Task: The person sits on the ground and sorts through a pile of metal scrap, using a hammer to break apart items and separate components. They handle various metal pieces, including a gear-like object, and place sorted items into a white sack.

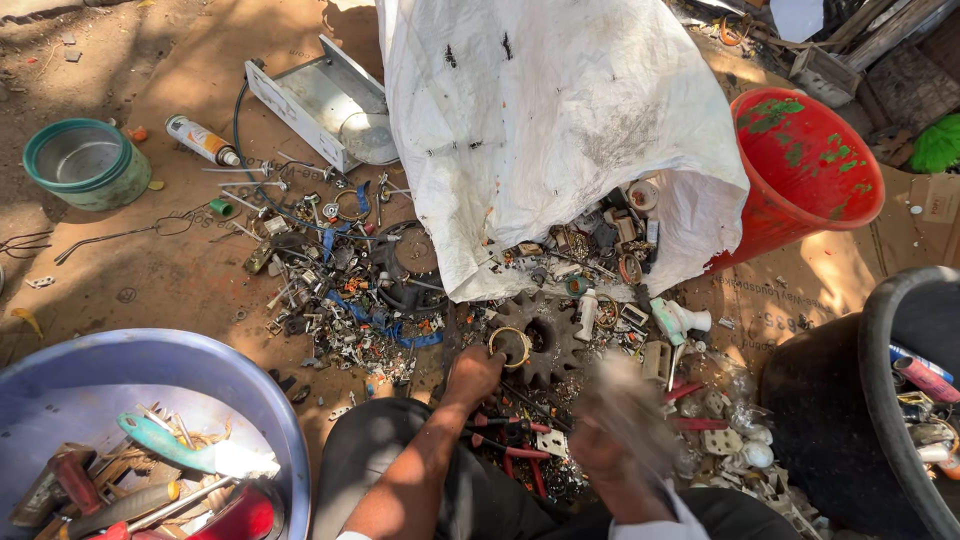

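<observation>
A yellow ring on the gear is pinched by the left hand; the blurred right hand's grip cannot be told. Sharp scrap nearby could cut fingers.

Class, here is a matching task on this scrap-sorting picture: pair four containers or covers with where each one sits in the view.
Things:
1. red bucket
2. blue tub
3. white sack
4. green bowl

Places:
A. upper left, on bare ground
B. top centre, spilling scrap from its mouth
C. lower left, holding tools
D. right, tipped on its side beside the sack

Pairs: 1-D, 2-C, 3-B, 4-A
</observation>
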